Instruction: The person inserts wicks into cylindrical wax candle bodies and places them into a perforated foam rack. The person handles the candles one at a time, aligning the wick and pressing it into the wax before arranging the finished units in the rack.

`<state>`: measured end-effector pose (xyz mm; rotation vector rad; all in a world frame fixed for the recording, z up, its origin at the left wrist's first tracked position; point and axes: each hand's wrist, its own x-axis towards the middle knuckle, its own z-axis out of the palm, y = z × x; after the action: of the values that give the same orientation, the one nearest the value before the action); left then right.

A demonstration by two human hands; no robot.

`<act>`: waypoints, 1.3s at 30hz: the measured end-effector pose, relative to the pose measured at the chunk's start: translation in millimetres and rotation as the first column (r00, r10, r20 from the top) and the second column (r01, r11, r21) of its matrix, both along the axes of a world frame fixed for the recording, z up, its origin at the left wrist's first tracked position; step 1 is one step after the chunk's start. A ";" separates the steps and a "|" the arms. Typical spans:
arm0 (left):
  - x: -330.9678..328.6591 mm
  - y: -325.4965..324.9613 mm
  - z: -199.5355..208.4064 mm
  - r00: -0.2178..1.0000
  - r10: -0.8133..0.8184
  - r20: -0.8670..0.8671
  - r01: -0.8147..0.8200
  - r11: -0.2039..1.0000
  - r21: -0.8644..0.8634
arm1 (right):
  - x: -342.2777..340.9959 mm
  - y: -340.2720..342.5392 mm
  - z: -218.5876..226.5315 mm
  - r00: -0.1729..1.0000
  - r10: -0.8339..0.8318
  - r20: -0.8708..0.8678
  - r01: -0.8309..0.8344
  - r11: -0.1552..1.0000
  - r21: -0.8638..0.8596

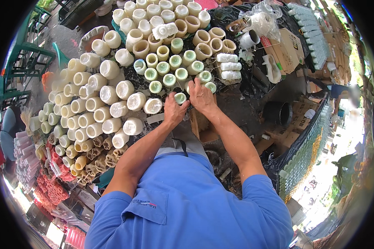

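At the near edge of the crowded table, my left hand [175,110] has its fingers wrapped round a small pale green wax cup [180,98] with a hollow top. Just to the right, my right hand [202,97] is bent over another pale wax cup [188,87], which its fingers mostly hide. Several more green wax cups [169,79] stand upright in loose rows just beyond both hands. One green cup [210,86] is right beside my right hand. Larger cream wax cups [136,101] spread out to the left and behind.
White wrapped rolls [229,66] lie right of the cups. Farther right are a cardboard box [287,52], a black bucket [277,113] and a long tray of clear glasses [305,155]. Green chairs [25,62] are at far left; red netting [50,189] lies at lower left.
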<state>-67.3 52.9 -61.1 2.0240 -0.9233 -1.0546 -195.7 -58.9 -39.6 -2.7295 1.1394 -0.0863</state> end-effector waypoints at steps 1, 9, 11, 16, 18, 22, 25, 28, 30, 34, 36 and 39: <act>1.2 -0.5 -1.7 1.000 -0.017 0.012 0.017 1.000 -0.025 | -1.4 3.6 -0.4 1.000 0.002 0.019 -0.002 1.000 -0.001; 14.6 -10.5 1.3 0.995 -0.067 0.072 0.068 0.998 0.001 | -12.9 24.5 1.1 0.992 0.019 0.122 -0.023 0.999 0.027; 16.3 -12.0 5.7 0.994 -0.053 0.098 0.055 0.998 -0.026 | -15.6 30.4 8.5 0.989 -0.058 0.136 0.048 0.996 0.075; 11.6 -13.8 7.9 0.991 -0.018 0.129 0.025 0.998 -0.052 | -30.5 36.8 29.6 0.961 -0.211 0.180 0.179 0.968 0.177; 10.7 -14.3 6.7 0.986 -0.050 0.160 0.065 0.994 -0.093 | -31.9 35.4 29.8 0.954 -0.211 0.215 0.169 0.966 0.197; 16.8 -16.3 7.6 0.984 -0.140 0.106 0.155 0.976 -0.153 | -23.8 32.8 16.7 0.965 -0.183 0.187 0.144 0.969 0.203; 24.7 -19.4 11.2 0.956 -0.235 0.174 0.257 0.959 -0.121 | -18.4 33.2 8.6 0.973 -0.184 0.140 0.151 0.964 0.218; 29.9 -21.5 14.0 0.942 -0.257 0.215 0.289 0.948 -0.131 | -16.4 31.1 7.7 0.975 -0.172 0.142 0.139 0.967 0.214; 31.4 -21.5 15.4 0.940 -0.264 0.217 0.303 0.938 -0.169 | -14.4 25.5 8.4 0.972 -0.158 0.177 0.126 0.975 0.181; 29.5 -19.7 22.2 0.923 -0.301 0.241 0.341 0.928 -0.149 | -3.2 8.3 5.2 0.978 -0.183 0.102 0.158 0.965 0.210; 26.3 -19.5 28.2 0.928 -0.282 0.242 0.318 0.940 -0.126 | 2.8 0.7 2.6 0.979 -0.198 0.049 0.185 0.963 0.195; 22.6 -18.1 36.3 0.938 -0.256 0.234 0.282 0.956 -0.086 | 6.4 -3.4 3.0 0.979 -0.185 0.086 0.174 0.977 0.121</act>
<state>-44.7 34.8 -24.8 1.9808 -1.3801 -0.9005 -189.4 -62.3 -36.6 -2.4909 1.3188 -0.1716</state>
